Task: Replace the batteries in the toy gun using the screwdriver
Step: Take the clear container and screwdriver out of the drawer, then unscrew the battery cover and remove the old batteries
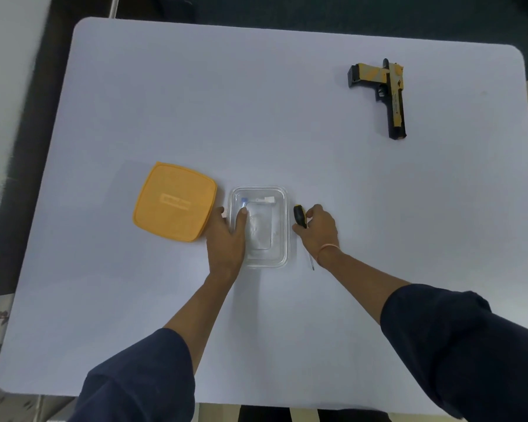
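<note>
- My left hand (226, 236) reaches forward, palm down, over the left wall of the clear container (275, 236). The thumb hooks over the rim to the inside and the other fingers curl down the outside, so the wall is pinched between them.
- My right hand (317, 226) sits just right of the container. Its fingers are curled round the black and yellow handle of the screwdriver (299, 217), with the thumb against the handle's near side.
- The screwdriver's thin shaft runs back toward me, past a wrist band (326, 249). I cannot tell whether the tip rests on the table (195, 102) or hangs just above it.
- Both forearms are bare from the dark sleeves (141, 376) to the wrists and converge toward the container.
- Small items (258, 201), white with some blue, lie at the container's far end. They are too blurred to identify.
- The orange lid (174, 202) lies flat just left of the container, and my left hand fills the gap between them.
- The toy gun (387, 92) lies on its side near the table's far right corner, well apart from both hands. Its muzzle points toward me and its grip points left.
- Bare tabletop extends from my right hand to the gun, and also across the far left half.
- The table's near edge passes beneath my sleeves. Its rounded corners are in view on the far side.
</note>
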